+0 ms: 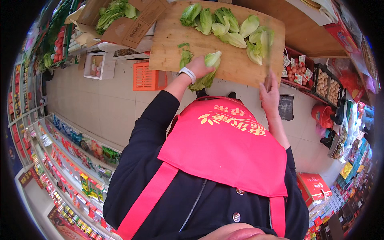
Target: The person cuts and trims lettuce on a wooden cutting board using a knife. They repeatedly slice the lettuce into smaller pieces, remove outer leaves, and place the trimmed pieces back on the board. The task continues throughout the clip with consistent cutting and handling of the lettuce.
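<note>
My left hand point(200, 68), with a white band on the wrist, grips a head of romaine-type lettuce point(213, 61) at the near edge of a wooden board point(168, 33). Its pale base points away from me, and the leaves hang over the edge. In my right hand point(271, 97) is a knife point(267, 82), held by its brown handle. The motion-blurred blade extends over the board's right side. Several lettuce heads point(229, 25) lie along the far side, some beneath the blade. Loose green leaves point(186, 57) rest just left of my left hand.
An opened cardboard box point(141, 30) of leafy greens stands left of the board. Below it are an orange plastic basket point(145, 77) and a white foam box point(108, 66). Egg crates point(327, 84) sit at right. Stocked shelves point(75, 159) line the left side.
</note>
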A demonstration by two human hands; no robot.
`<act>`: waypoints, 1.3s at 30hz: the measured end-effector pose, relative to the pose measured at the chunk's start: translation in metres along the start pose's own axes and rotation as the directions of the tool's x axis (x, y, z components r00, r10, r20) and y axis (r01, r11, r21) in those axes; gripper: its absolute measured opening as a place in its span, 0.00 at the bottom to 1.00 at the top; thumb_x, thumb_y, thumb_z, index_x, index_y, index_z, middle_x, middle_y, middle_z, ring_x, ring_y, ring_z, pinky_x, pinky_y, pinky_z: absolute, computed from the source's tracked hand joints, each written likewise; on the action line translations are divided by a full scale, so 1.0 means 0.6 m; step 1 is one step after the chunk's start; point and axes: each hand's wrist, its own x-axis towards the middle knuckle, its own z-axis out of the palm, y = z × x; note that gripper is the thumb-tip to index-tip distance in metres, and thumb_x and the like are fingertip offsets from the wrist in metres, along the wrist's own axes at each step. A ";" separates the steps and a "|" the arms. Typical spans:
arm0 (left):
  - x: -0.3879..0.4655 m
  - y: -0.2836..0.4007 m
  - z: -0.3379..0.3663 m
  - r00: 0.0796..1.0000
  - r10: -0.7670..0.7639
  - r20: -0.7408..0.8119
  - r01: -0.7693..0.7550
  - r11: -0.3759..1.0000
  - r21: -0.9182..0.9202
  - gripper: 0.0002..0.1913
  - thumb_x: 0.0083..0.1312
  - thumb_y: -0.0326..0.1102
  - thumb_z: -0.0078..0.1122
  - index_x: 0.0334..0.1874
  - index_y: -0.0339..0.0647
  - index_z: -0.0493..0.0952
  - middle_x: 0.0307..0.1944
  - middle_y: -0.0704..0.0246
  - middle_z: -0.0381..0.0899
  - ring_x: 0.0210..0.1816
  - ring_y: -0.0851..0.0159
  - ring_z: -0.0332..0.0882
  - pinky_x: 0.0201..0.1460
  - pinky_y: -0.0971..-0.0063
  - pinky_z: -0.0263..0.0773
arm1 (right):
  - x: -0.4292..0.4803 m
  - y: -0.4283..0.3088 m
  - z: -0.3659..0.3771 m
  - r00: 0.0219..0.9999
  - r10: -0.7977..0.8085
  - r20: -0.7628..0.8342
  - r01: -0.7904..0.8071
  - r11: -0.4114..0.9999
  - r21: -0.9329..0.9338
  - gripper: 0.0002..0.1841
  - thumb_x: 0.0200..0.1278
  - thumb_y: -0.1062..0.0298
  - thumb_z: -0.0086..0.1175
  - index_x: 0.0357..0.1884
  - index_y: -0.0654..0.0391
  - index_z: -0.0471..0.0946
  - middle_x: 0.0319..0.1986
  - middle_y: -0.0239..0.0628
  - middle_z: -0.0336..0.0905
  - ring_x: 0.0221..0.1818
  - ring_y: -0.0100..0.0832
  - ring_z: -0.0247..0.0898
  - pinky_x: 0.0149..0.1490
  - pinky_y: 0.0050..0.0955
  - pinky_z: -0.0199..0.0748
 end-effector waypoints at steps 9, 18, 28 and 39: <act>0.030 -0.030 0.017 0.998 0.026 0.063 -0.024 0.999 -0.034 0.39 0.60 0.57 0.67 0.58 0.24 0.71 0.55 0.39 0.77 0.57 0.40 0.77 0.61 0.59 0.72 | 0.032 -0.061 0.070 0.865 0.027 0.501 0.193 0.904 -0.382 0.27 0.61 0.66 0.59 0.65 0.49 0.71 0.46 0.50 0.83 0.51 0.50 0.79 0.55 0.41 0.74; 0.031 -0.033 0.014 0.995 -0.002 0.096 0.010 0.997 -0.081 0.46 0.58 0.58 0.68 0.65 0.20 0.66 0.58 0.37 0.76 0.60 0.43 0.77 0.63 0.62 0.70 | 0.044 -0.083 0.085 0.833 0.086 0.547 0.232 0.842 -0.487 0.28 0.62 0.70 0.58 0.66 0.52 0.71 0.45 0.50 0.83 0.49 0.47 0.81 0.54 0.37 0.74; 0.033 -0.033 0.018 0.999 -0.019 0.046 0.024 0.995 -0.101 0.42 0.57 0.56 0.68 0.60 0.22 0.69 0.53 0.39 0.79 0.56 0.43 0.80 0.59 0.61 0.73 | 0.102 -0.007 0.121 0.823 0.012 0.568 0.307 0.832 -0.463 0.27 0.60 0.70 0.57 0.64 0.52 0.72 0.45 0.53 0.82 0.49 0.52 0.78 0.53 0.42 0.74; -0.031 -0.033 -0.020 0.930 -0.367 0.031 0.088 0.139 -0.986 0.42 0.60 0.51 0.72 0.71 0.36 0.63 0.61 0.56 0.76 0.60 0.51 0.75 0.65 0.51 0.69 | 0.121 0.058 0.160 0.916 0.131 0.379 -0.008 0.951 -0.310 0.26 0.64 0.65 0.61 0.64 0.52 0.71 0.22 0.30 0.71 0.19 0.24 0.67 0.24 0.29 0.67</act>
